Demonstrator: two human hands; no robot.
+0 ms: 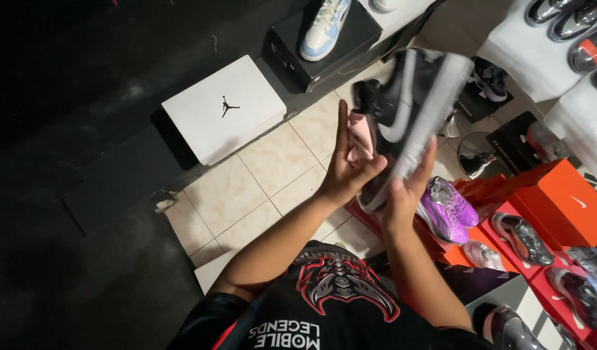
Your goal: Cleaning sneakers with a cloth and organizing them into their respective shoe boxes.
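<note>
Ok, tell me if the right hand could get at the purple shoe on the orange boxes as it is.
Probably not as things stand: the right hand is wrapped around the black and white shoe, so it is not free. The purple shoe lies uncovered just beside it on the orange boxes, with nothing between.

White shoebox, purple sneaker, orange boxes around a tiled floor

One black-and-white sneaker and one pink cloth are held up by two hands. One white box and one black box are seen, one purple sneaker, and several orange boxes, not clearly countable.
</note>
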